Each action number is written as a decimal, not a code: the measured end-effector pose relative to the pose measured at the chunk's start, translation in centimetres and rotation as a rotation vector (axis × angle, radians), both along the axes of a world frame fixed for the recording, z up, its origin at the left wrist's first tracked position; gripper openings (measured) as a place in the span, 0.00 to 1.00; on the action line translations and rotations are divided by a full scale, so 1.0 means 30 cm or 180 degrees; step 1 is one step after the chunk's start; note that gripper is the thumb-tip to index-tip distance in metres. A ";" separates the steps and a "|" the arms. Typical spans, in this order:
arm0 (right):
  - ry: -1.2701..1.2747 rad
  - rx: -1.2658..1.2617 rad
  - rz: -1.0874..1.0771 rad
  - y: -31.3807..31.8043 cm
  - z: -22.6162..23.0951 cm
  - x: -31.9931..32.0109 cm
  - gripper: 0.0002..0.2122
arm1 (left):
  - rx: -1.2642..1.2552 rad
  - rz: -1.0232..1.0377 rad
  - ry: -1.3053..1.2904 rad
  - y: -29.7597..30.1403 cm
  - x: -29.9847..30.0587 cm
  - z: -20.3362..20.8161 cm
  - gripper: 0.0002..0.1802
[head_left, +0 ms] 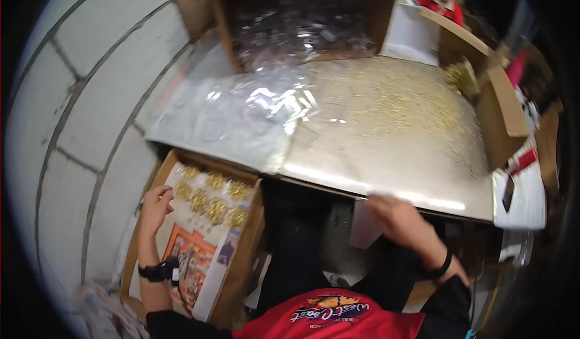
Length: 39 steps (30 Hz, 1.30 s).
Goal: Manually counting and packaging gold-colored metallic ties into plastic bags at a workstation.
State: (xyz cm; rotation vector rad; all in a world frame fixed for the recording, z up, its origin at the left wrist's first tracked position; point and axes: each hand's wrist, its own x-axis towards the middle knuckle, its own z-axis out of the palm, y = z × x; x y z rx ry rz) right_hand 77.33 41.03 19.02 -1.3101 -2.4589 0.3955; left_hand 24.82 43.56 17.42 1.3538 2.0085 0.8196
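Note:
My left hand [157,206] hovers at the left edge of an open cardboard box [254,218], its fingers loosely bent and apart with nothing visible in them. Inside that box, near the hand, several small bundles of gold-coloured pieces [215,210], seemingly in clear bags, lie in rows on a printed sheet [192,263]. In front of the table's near edge, my right hand [402,219], smeared by motion, pinches a translucent plastic bag [365,225] that hangs down. Whether anything is in this bag cannot be made out.
Loose gold-coloured pieces [417,106] are spread over the shiny table [344,158]. Clear plastic bags [241,106] cover its left part, beside a large carton [302,31] of more bags. Another gold bundle [460,79] sits by cardboard at right. A person in red [440,3] is beyond.

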 end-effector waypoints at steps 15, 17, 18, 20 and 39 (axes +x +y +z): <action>-0.1522 -0.0066 -0.1220 0.435 -0.123 0.495 0.25 | 0.0768 0.0777 0.1563 0.262 0.019 -0.095 0.15; -0.1436 -0.0041 -0.1096 0.352 -0.128 0.459 0.25 | 0.0312 0.0979 0.1365 0.192 -0.140 -0.204 0.16; -0.1358 -0.0017 -0.1084 0.314 -0.112 0.460 0.25 | -0.0094 0.1076 0.1136 0.181 -0.146 -0.222 0.17; -0.1300 -0.0040 -0.1088 0.265 -0.081 0.449 0.25 | -0.0352 0.1097 0.0916 0.169 -0.154 -0.257 0.18; -0.1071 0.0198 -0.1425 0.224 -0.110 0.362 0.22 | 0.0543 0.0279 -0.0595 0.185 0.057 -0.040 0.11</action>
